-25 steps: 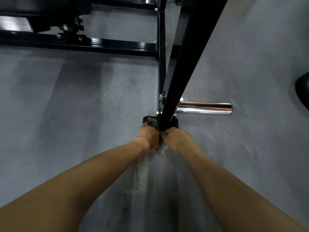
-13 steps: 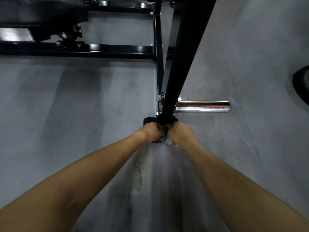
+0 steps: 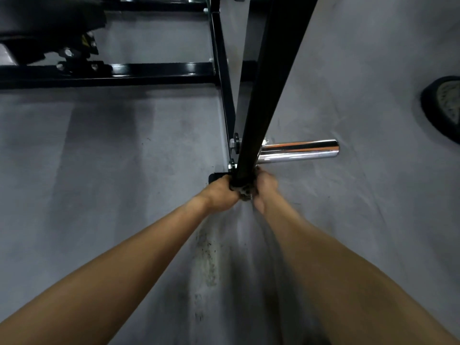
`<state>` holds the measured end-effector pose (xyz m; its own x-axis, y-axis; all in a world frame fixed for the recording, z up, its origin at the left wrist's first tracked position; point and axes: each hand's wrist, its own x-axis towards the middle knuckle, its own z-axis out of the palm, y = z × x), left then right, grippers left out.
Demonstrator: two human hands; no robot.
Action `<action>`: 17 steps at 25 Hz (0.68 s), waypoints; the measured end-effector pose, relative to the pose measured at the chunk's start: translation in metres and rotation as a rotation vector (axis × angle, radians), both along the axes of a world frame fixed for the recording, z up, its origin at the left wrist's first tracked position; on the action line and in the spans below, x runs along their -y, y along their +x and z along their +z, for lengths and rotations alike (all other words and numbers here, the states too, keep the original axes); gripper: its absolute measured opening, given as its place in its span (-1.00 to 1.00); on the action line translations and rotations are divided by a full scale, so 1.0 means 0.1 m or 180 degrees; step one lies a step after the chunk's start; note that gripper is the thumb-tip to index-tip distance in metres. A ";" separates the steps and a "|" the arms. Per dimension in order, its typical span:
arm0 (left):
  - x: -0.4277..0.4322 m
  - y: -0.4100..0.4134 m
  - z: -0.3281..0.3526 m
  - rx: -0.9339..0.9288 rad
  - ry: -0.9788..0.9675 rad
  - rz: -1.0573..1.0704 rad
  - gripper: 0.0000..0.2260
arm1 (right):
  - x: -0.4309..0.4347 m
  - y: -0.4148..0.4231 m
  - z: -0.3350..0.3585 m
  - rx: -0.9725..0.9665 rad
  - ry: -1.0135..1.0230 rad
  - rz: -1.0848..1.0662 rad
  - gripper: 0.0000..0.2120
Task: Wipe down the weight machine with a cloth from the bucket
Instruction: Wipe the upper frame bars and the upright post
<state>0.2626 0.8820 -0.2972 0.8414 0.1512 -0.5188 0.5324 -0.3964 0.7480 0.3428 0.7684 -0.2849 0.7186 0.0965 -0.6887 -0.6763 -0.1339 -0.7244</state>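
Note:
A black upright post of the weight machine rises from a foot plate on the grey floor. My left hand and my right hand grip a dark, crumpled cloth wrapped around the base of this post, one hand on each side. Only a small bunch of cloth shows between the hands. A chrome weight peg sticks out to the right just above my hands.
A black horizontal frame bar runs across the top left, under a black padded seat. A thinner black strut stands left of the post. A dark round object lies at the right edge. The floor is grey concrete.
Both hands with the cloth have slid a little higher and closer onto the base of the post. The view has shifted slightly.

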 end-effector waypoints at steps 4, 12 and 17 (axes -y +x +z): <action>-0.04 -0.03 -0.05 -0.0142 0.0330 -0.0078 -0.57 | 0.08 -0.14 -0.11 0.0159 0.0004 0.0225 -0.72; 0.03 0.01 -0.01 -0.0232 0.0463 -0.0125 -0.57 | -0.07 -0.09 0.00 -0.0069 0.0050 -0.0018 -0.67; 0.04 0.02 0.02 -0.0184 0.0521 -0.0103 -0.65 | 0.09 -0.14 -0.23 -0.0121 -0.0389 0.0262 -0.68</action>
<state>0.2647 0.8783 -0.2954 0.8167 0.2110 -0.5372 0.5577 -0.5278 0.6406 0.3288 0.7599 -0.3077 0.6849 0.0679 -0.7255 -0.6860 -0.2756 -0.6734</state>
